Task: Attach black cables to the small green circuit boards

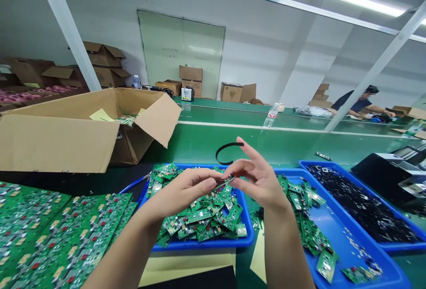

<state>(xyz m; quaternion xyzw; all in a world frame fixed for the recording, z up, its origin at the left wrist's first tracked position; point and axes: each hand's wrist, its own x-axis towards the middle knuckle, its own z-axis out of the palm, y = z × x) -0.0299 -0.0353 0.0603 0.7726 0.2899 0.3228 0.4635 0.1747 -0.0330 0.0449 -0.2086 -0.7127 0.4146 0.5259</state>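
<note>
My left hand [186, 187] and my right hand [258, 176] meet above a blue tray [206, 242] heaped with small green circuit boards [206, 218]. Both pinch a small thin board or metal part [228, 181] between their fingertips; it is too small to name. The right index finger sticks up. A black band [226, 150] curves on the green bench just behind the hands.
A second blue tray [346, 244] with a few boards lies right, a third [366, 204] holds black parts. Large green board panels [56, 231] lie left, an open cardboard box [76, 133] behind them. A water bottle [271, 116] stands on the conveyor. Another person [357, 102] works far right.
</note>
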